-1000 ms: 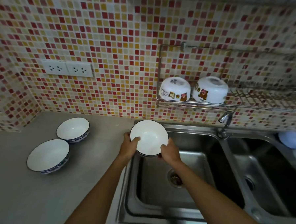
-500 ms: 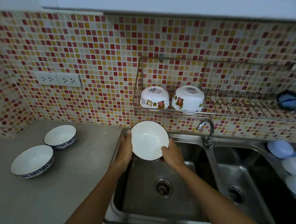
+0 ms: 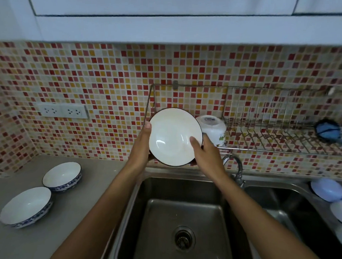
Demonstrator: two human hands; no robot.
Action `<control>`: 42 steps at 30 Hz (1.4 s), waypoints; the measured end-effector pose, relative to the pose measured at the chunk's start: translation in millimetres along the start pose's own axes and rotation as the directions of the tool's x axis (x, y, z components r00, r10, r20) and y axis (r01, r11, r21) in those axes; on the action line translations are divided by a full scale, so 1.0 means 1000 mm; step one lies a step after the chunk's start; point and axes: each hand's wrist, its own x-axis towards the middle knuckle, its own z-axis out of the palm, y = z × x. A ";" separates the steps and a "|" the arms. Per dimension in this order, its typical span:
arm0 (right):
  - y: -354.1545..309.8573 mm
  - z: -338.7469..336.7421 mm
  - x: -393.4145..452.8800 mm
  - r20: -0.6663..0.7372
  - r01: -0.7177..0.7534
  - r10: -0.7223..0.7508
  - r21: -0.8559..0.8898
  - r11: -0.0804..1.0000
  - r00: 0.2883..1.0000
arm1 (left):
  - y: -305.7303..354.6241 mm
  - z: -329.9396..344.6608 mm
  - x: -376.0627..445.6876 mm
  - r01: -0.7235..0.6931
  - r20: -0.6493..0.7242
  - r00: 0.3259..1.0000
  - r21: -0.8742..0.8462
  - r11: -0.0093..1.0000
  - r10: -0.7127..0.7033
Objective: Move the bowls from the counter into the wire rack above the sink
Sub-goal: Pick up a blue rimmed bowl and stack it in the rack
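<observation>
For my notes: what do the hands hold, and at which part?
Both hands, left hand and right hand, hold one white bowl by opposite sides of its rim.

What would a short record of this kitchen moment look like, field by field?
held item: white bowl, tilted with its inside facing the camera
left hand: grips the bowl's left edge
right hand: grips the lower right edge, thumb on the inside
bowl position: raised in front of the left end of the wire rack
already in rack: one upside-down white bowl with pictures visible
on counter: two blue-patterned bowls
below: steel sink
</observation>
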 end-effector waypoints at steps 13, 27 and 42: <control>0.040 -0.037 0.102 -0.145 0.134 -0.263 -0.581 0.803 0.954 | 0.064 0.024 0.081 -0.356 -0.063 0.904 0.434 0.828 0.422; 0.068 -0.028 0.106 -0.197 0.086 -0.294 -0.681 0.728 0.935 | 0.019 0.032 0.108 -0.496 0.449 0.750 0.867 -0.036 0.485; 0.074 -0.026 0.103 -0.214 0.073 -0.316 -0.714 0.697 0.924 | -0.005 0.028 0.120 -0.480 0.458 0.822 0.877 -0.022 0.337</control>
